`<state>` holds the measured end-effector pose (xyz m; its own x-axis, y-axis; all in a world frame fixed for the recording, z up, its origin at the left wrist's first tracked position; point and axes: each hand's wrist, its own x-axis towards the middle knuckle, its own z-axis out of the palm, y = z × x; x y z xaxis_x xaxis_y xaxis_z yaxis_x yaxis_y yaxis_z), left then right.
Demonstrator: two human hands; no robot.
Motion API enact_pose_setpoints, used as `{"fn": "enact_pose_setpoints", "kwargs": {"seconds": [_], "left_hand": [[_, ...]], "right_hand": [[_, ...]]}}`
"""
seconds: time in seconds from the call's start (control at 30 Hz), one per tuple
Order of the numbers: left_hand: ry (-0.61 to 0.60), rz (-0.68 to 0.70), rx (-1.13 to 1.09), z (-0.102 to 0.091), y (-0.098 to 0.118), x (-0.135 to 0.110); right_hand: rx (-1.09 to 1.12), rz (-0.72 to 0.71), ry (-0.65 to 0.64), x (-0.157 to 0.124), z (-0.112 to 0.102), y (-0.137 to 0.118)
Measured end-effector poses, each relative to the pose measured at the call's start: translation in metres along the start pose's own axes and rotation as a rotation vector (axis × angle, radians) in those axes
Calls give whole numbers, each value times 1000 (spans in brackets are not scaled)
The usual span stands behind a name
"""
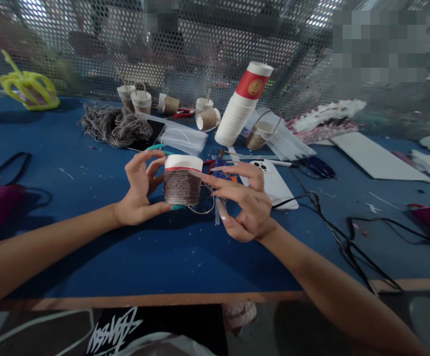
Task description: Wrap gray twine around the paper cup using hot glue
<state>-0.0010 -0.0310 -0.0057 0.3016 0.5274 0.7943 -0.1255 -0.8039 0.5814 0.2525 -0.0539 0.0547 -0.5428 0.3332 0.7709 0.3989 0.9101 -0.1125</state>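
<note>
A paper cup (182,185), white and red at one end and wound with grey-brown cord below, is in my left hand (140,190). Its thumb is under the cup and its fingers are at the upper side. My right hand (246,200) is at the cup's right side, fingers stretched out and apart, one fingertip at the wound cord near the red band. A thin pale loop of cord (202,212) hangs between the cup and this hand. Behind the right fingers lies a blue tool (220,168), partly hidden.
A grey yarn bundle (114,126) lies at the back left. A leaning stack of paper cups (239,111) stands behind, near several small cord-wrapped cups. To the right are a white phone (279,185), black cables (322,217) and white sheets (381,155). Perforated metal (207,44) backs the table.
</note>
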Motion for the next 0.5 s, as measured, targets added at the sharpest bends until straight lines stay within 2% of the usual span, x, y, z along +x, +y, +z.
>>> {"fn": "enact_pose_setpoints", "kwargs": {"seconds": [0.1,0.3,0.5], "left_hand": [[-4,-5,13,0,0,0],[22,-10,22,3,-3,0],[-20,76,54,5,-5,1]], "right_hand": [[-7,78,-9,-1,0,1],[63,36,-64,0,2,-2],[339,165,69,-1,7,0]]}}
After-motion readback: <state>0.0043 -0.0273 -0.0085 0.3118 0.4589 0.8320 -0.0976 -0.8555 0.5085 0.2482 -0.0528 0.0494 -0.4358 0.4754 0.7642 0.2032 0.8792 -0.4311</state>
